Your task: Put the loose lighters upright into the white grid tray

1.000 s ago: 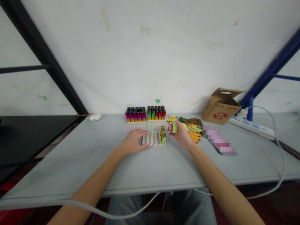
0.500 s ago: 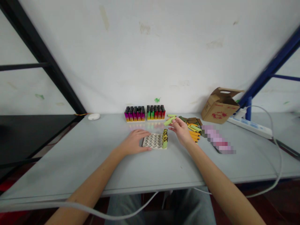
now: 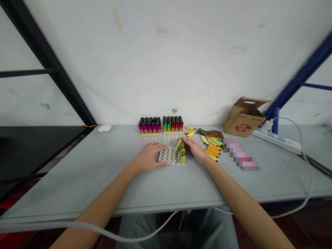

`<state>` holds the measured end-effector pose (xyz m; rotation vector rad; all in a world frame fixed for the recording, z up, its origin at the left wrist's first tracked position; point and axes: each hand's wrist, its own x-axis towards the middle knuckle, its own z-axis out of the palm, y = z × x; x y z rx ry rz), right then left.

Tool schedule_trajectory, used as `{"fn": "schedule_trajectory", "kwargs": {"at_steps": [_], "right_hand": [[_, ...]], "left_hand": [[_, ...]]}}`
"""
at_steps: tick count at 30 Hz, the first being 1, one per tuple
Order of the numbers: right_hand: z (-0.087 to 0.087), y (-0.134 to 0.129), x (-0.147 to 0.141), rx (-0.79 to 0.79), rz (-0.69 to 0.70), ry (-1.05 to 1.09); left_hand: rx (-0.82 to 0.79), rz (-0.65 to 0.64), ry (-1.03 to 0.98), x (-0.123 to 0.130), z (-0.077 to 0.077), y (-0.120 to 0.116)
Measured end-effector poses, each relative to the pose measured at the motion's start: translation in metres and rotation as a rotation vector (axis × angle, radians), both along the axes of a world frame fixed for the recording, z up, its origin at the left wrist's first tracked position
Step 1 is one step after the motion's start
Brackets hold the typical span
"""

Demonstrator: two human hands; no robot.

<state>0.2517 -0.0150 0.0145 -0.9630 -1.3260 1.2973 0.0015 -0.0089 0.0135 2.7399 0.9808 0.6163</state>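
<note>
Head cam, step: I've got green lighter (image 3: 178, 144) tilted over tray (image 3: 168, 156), mid worktop (image 3: 166, 190), by its R-end upright row (image 3: 183, 157).
R hand (image 3: 195, 148): fingers nearly closed, pinching lighter.
L hand (image 3: 149, 157): part-open, thumb + fingers gripping tray's L end.
Next move: prob. needs steady tray, lighter clear of row.
Racks: purple (image 3: 149, 127), multicolor (image 3: 173, 125), nr back edge, w/ upright lighters.
Carton (image 3: 240, 119): nr back R corner, contents n/v.

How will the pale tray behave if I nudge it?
The tray looks stiff, so it should slide as one piece. The upright green lighters sit along one edge, so that side may drag more. The left hand may steady it.
</note>
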Motion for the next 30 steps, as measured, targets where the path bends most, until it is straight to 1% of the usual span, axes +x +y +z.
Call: {"fn": "schedule_trajectory", "kwargs": {"at_steps": [4,10,13,19,22,27,30], "right_hand": [[0.0023,-0.0025,-0.0033,0.018,-0.004,-0.055],[0.0013,-0.0014,-0.0066,0.044,-0.070,-0.002],[0.0011,-0.0005,-0.0057,0.047,-0.088,-0.016],[0.0030,-0.0015,-0.0063,0.008,-0.030,-0.043],[0.0035,-0.0023,-0.0068,-0.013,-0.033,-0.028],[0.0053,-0.0040,-0.0073,-0.022,0.039,-0.011],[0.0069,-0.0053,-0.0079,-0.007,0.035,-0.047]], "left_hand": [[-0.011,-0.001,-0.002,0.0000,-0.0001,-0.0003],[-0.012,-0.006,-0.004,0.0003,0.0012,-0.0012],[-0.006,-0.009,-0.008,0.0001,0.0014,-0.0017],[-0.005,-0.004,-0.004,0.0006,0.0015,-0.0018],[-0.006,-0.007,-0.002,0.0008,0.0011,-0.0016],[-0.001,-0.009,-0.007,-0.0001,-0.0013,-0.0003],[0.000,-0.012,-0.008,-0.0004,-0.0018,-0.0001]]}}
